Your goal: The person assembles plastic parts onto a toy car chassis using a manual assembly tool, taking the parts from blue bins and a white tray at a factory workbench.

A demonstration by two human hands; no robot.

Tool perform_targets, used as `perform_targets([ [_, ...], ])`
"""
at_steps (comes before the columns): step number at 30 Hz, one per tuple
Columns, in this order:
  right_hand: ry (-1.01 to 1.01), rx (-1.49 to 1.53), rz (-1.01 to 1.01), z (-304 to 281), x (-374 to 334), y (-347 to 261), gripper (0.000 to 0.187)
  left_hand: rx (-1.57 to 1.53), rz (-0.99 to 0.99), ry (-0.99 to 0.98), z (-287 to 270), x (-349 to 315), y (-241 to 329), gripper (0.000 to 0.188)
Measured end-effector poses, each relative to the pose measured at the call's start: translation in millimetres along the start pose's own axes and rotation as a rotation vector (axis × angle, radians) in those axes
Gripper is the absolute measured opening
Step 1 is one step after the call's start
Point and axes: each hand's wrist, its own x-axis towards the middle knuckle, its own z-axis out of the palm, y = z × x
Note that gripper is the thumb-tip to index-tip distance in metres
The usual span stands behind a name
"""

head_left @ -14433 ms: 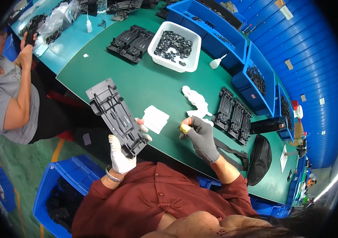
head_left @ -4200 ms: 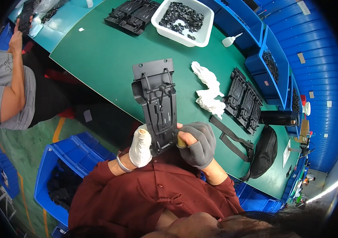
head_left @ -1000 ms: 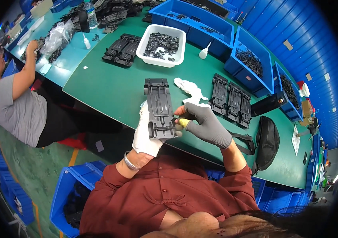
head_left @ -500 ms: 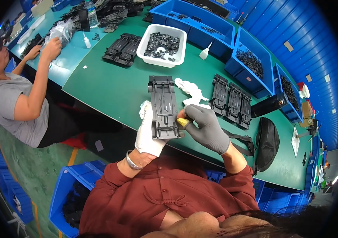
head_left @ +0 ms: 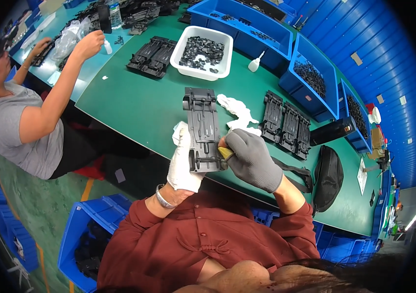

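My left hand (head_left: 183, 168), in a white glove, is closed around the left side and lower end of a black plastic toy car chassis (head_left: 203, 122). The chassis is held lengthwise over the table's near edge, its moulded axle and shaft shapes facing up. At its lower right edge is my right hand (head_left: 251, 158), in a grey glove, with thumb and fingers pressed together. Yellow material covers the thumb tip there. Whatever the fingers pinch, if anything, is hidden. A crumpled white cloth (head_left: 237, 110) lies just beyond this hand.
Small black parts fill a white tub (head_left: 224, 68). Other chassis lie left (head_left: 151, 56) and right (head_left: 286, 122). Blue bins (head_left: 286, 80), a white dropper bottle (head_left: 255, 62), a black flask (head_left: 332, 131) and a black pouch (head_left: 329, 178) surround the workspace. A co-worker (head_left: 32, 117) sits at left.
The chassis has shifted slightly right within the view, while my right fingers stay at its lower right edge and the thumb has tilted. The co-worker's raised hand has moved up and right.
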Motion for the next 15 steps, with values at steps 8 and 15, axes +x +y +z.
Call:
perform_targets([
  [8, 0.08, 0.001, -0.054, -2.1, 5.2, -3.9, 0.018, 0.061, 0.04, 0.061, 4.5, 1.0, -1.9, 0.058],
  [15, 0.057, 0.009, -0.045, -3.3, 7.3, -4.3, 0.02, 0.086, 0.037, 0.139, 9.3, 2.2, -0.6, 0.059],
])
